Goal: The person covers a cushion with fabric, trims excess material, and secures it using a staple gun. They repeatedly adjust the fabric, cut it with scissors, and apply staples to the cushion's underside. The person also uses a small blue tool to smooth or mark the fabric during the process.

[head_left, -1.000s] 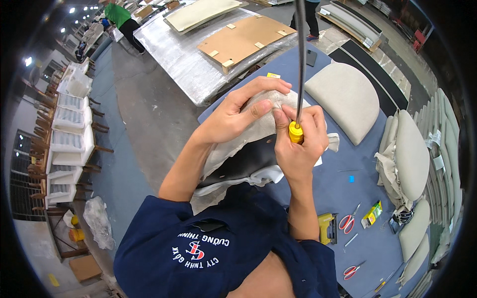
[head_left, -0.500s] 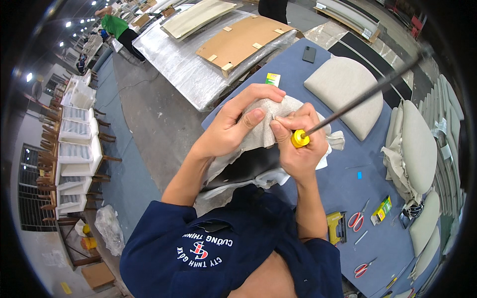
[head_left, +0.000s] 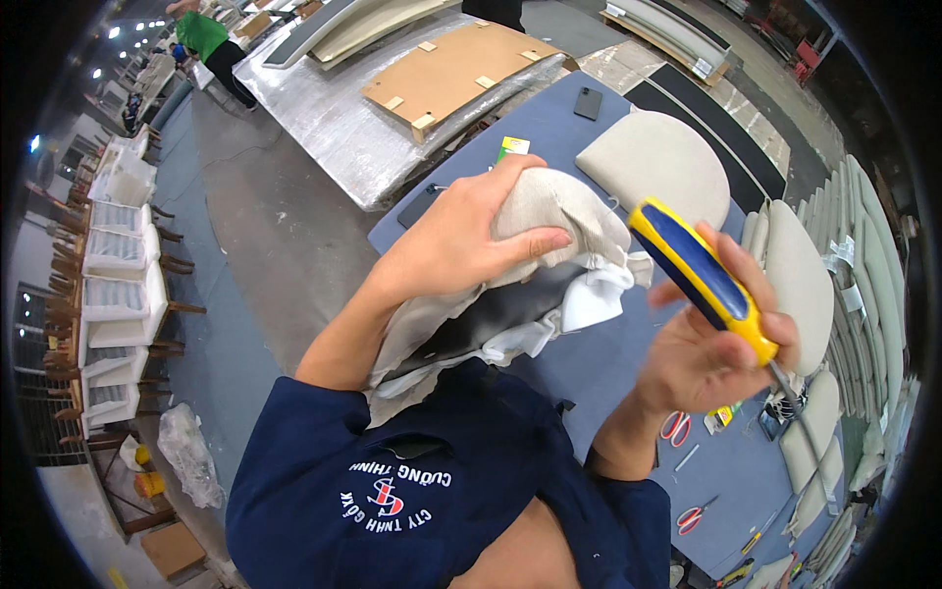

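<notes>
My left hand [head_left: 474, 231] is closed on the rounded end of a beige fabric cushion [head_left: 574, 218], its thumb across the cloth. The cushion's black underside [head_left: 496, 319] faces me, with loose cloth and white lining [head_left: 594, 299] hanging along its edge. To the right, apart from the cushion, my right hand [head_left: 702, 358] is wrapped round a screwdriver [head_left: 702, 280] with a yellow and blue handle. The handle's end points up toward the cushion, and its long thin shaft runs down to the right.
On the blue-grey table [head_left: 564, 393] lie a finished beige seat pad [head_left: 657, 162], a phone [head_left: 587, 103], and red-handled scissors [head_left: 695, 517]. Padded panels [head_left: 800, 285] are stacked along the right. White chairs [head_left: 118, 294] line the left. A person in green [head_left: 203, 37] stands far back.
My right hand has let go of the cloth and moved right and down. The screwdriver has swung round, its shaft now pointing down right instead of up right. My left hand keeps hold of the cushion.
</notes>
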### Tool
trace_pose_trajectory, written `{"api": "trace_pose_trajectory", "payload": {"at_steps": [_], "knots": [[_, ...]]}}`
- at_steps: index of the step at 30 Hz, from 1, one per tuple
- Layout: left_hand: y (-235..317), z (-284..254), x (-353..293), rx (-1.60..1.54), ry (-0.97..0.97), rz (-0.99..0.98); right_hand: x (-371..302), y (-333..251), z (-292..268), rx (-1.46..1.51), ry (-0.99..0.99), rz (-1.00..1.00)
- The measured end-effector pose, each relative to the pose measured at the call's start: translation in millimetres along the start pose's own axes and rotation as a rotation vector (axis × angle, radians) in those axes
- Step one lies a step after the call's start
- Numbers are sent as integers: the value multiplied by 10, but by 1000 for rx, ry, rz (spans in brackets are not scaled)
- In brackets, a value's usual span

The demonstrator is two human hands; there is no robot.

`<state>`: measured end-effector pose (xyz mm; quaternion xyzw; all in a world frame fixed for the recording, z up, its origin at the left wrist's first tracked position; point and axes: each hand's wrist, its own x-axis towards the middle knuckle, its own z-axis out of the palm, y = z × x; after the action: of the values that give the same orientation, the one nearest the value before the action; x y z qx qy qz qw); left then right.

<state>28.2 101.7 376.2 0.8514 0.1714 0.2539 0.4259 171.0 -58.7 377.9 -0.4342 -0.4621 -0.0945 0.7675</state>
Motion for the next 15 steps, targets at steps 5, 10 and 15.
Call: {"api": "trace_pose_trajectory", "payload": {"at_steps": [5,10,15], "knots": [[4,-67,30,7,3,-18,-41,20,43,-81,62,-132],[-28,-66,54,53,-12,-43,-42,-113,-64,-465,-61,-182],[-187,-139,104,165,70,-73,-132,-17,119,55,126,-38]]}}
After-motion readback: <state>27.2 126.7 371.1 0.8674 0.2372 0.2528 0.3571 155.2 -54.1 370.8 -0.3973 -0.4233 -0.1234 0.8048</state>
